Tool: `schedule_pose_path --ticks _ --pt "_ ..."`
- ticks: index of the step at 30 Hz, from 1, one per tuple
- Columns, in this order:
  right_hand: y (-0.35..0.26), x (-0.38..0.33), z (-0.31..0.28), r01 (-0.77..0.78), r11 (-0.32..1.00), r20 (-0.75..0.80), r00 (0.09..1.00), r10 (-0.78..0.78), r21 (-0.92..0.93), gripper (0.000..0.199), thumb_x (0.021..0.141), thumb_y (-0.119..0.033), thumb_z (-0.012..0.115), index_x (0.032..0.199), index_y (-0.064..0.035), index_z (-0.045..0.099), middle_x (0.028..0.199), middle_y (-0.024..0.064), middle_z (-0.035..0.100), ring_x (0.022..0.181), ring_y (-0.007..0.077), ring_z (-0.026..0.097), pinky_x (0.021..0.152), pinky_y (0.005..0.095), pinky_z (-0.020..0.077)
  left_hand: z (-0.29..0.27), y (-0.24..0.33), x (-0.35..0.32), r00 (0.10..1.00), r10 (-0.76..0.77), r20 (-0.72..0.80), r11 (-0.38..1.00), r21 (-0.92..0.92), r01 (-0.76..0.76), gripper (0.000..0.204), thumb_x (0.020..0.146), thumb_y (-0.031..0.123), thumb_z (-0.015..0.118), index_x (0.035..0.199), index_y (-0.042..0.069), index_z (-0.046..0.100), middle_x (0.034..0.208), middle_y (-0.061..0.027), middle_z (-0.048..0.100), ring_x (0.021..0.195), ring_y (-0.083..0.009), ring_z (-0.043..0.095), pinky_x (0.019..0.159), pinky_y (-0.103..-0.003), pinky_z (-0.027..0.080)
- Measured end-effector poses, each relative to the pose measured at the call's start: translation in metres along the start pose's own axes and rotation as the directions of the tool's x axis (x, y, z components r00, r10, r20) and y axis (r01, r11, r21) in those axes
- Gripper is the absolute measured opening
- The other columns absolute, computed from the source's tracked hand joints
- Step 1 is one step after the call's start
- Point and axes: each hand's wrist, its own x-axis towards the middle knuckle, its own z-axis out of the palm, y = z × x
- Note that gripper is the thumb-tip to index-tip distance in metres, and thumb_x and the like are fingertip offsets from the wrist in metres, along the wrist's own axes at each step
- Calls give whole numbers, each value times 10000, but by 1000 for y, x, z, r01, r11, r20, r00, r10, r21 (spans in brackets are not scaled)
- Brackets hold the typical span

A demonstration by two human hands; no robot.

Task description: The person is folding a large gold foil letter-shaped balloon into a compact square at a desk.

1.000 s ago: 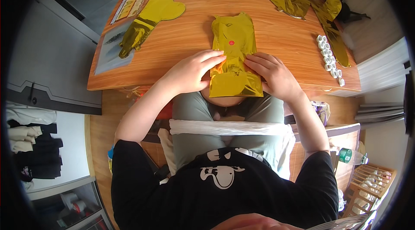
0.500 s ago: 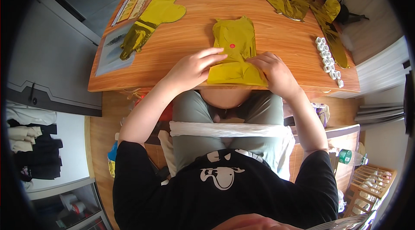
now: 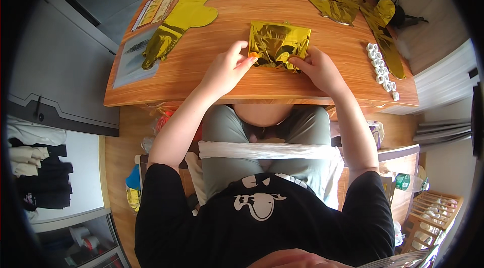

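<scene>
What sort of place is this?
Probably a room in a home: there are clothes at the left, a grey door with a handle, and a wooden desk in front of the person.

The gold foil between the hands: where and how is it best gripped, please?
Probably pinch the gold foil by its far edge, coming from the far side: that edge looks nearly straight and uncovered, while the left hand and right hand are at its nearer corners.
</scene>
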Motion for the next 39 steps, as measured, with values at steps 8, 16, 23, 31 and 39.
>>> schedule_pose_path --ticks 8,16,23,31,39 --pt "0 15 0 -59 997 44 997 61 -40 379 946 -312 744 1089 33 674 719 21 598 632 100 491 588 301 418 2 -10 4 998 27 -55 976 -213 -38 659 922 138 764 1484 56 430 985 -116 735 903 -197 710 807 -328 558" --pt "11 -21 6 98 995 20 995 -98 -17 279 953 -243 736 1059 14 715 748 81 670 620 123 558 619 301 468 -4 -6 -12 996 75 54 961 -270 -58 659 885 104 790 1466 63 482 1008 -98 693 923 -187 690 824 -332 565" --pt "16 -53 9 502 836 14 859 -512 -222 330 746 -15 790 1072 -26 738 1057 126 723 1095 327 666 943 406 551 -24 8 -27 857 401 323 865 176 -471 427 775 78 819 1192 84 728 1150 -81 683 1084 -274 653 963 -391 527" --pt "17 -56 8 608 689 87 771 -631 -394 450 720 -4 744 1162 -81 714 1223 76 710 1152 295 648 965 411 542 -14 8 -44 851 455 262 773 359 -523 596 744 29 785 1317 135 662 1230 -65 641 1141 -266 629 982 -401 541" --pt "21 -59 11 623 674 87 757 -648 -397 474 719 11 722 1184 -81 714 1237 76 693 1120 291 659 961 411 544 -10 5 -41 842 474 258 757 367 -540 552 747 34 784 1280 131 679 1218 -52 646 1126 -263 633 961 -402 545"
